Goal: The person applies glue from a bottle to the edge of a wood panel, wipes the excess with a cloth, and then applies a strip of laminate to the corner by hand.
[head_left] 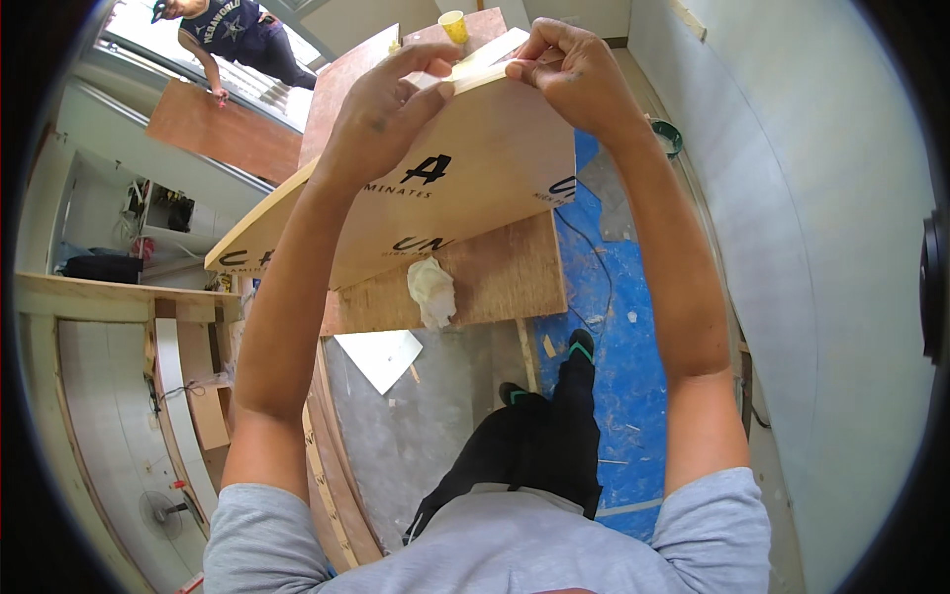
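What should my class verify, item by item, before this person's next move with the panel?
1. Left hand at the panel's upper edge: ok.
2. Right hand at that edge: ok.
3. Firmness of either hold: cannot tell.
4. Worktable free of loose things: not ok; a crumpled white cloth lies on it.
5. Floor free of trip hazards: not ok; a dark cable crosses the blue sheet.
6. Co-worker apart from the panel: ok, at upper left.

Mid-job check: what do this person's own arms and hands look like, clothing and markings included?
The ungloved left hand and ungloved right hand each show a small dark mark. No watch, band or cable shows on either wrist. Short, light-grey fabric sleeves end above the elbows.
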Demonstrator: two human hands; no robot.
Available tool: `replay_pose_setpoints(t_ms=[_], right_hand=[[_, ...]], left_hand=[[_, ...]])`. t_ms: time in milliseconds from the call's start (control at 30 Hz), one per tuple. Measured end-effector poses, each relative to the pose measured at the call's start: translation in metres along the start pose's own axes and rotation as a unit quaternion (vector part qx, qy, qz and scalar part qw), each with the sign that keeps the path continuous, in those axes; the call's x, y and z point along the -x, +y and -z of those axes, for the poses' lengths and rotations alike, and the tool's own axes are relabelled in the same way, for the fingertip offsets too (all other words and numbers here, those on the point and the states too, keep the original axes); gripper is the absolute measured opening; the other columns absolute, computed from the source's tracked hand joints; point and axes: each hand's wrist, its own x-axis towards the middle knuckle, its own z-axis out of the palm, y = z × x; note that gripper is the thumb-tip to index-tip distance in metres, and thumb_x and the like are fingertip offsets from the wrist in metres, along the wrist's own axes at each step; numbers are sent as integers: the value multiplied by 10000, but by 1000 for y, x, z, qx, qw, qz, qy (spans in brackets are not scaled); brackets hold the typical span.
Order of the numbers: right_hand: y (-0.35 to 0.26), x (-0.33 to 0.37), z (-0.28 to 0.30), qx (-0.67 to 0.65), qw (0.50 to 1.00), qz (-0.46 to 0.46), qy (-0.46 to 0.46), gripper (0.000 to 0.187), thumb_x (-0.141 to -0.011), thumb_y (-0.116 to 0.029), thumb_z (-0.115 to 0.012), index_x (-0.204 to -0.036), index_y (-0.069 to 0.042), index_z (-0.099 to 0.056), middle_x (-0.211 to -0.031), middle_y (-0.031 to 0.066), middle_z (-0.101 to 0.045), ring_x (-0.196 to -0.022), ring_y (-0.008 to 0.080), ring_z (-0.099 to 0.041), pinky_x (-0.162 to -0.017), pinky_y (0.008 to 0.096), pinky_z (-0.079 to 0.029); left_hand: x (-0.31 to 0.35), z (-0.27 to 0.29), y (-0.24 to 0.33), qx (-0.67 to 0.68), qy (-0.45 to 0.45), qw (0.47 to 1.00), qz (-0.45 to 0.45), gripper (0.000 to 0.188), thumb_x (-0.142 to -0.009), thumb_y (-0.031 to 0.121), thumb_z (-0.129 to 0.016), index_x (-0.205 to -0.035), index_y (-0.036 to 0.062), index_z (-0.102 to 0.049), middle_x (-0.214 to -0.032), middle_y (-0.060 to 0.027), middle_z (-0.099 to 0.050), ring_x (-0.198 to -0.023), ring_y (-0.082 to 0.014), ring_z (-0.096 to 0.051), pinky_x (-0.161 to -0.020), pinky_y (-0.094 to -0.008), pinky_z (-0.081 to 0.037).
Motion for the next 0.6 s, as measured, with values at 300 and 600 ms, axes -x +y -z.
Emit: replay_pose_setpoints(t_ms=[300, 600], right_hand=[[0, 3, 1, 17, 1000, -19, 4, 210, -854, -185, -820, -963, -35, -722, -992, 151, -720, -1015, 241, -694, -862, 360, -543], [-16, 30, -48, 74, 962, 45, 259, 750, -872, -234, -858, -1482, -35, -470, -1508, 245, -424, -1223, 348, -588, -997, 400, -525]], left_hand=[[8, -19, 8, -20, 7, 999, -31, 245, -942, -23, -664, -1168, 5, -755, -1105, -83, -622, -1025, -207, -662, -975, -293, -537], [3, -10, 6, -6, -56, 998, -21, 263, -952, -54, -619, -1199, -68, -710, -1203, -77, -560, -1156, -157, -603, -1023, -281, -534]])
